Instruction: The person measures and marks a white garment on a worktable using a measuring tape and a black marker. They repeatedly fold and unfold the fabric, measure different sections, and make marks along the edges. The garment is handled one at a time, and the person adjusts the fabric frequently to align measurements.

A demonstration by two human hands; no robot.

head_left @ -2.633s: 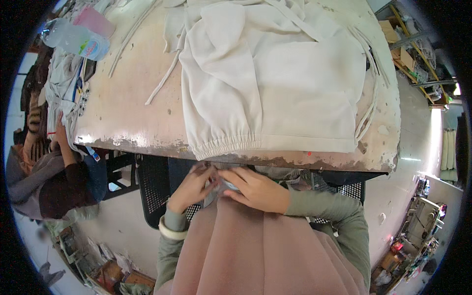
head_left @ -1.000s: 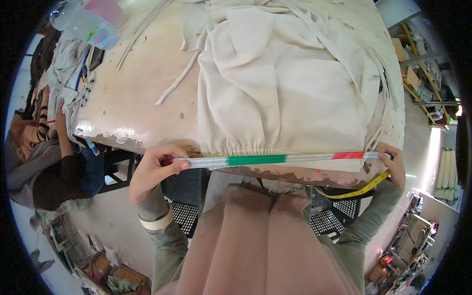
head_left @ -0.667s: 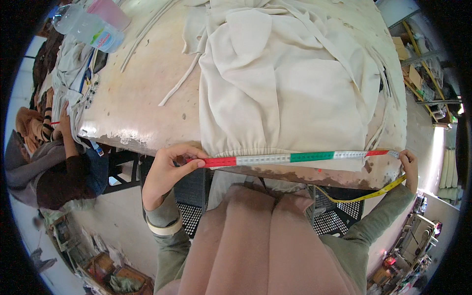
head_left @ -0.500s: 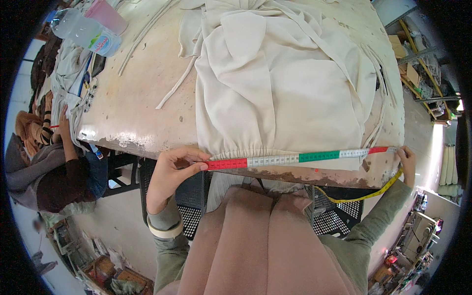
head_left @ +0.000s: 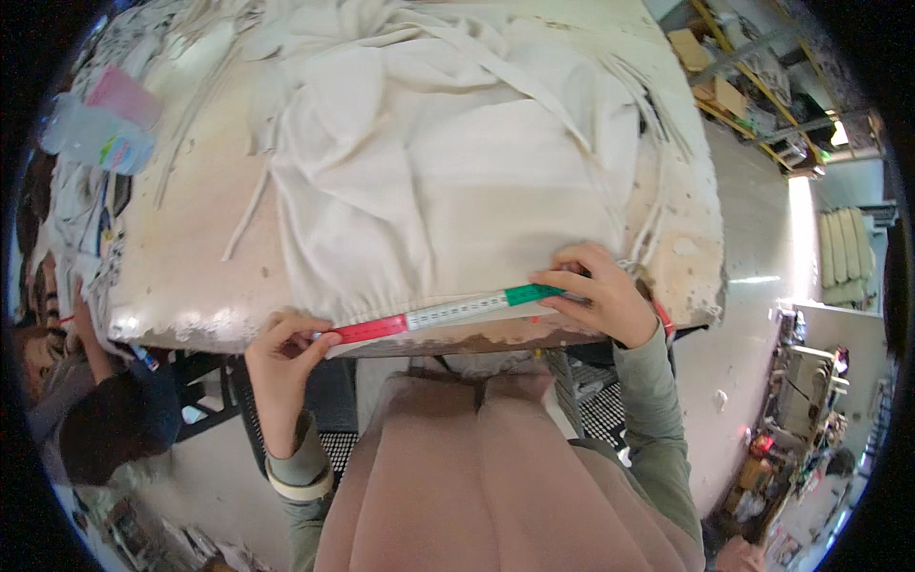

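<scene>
A chipped-edged table spread across the upper frame; at upper centre lay a creased cream garment, its lower edge partly gathered. Just below centre, the left hand and right hand pinched a flat measuring tape, banded red, white and green, along that edge.

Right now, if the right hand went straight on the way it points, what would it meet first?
Probably the cream garment, which lies just ahead of the right hand. The hand pinches the tape measure; this single view leaves unclear whether it also touches the garment.
</scene>
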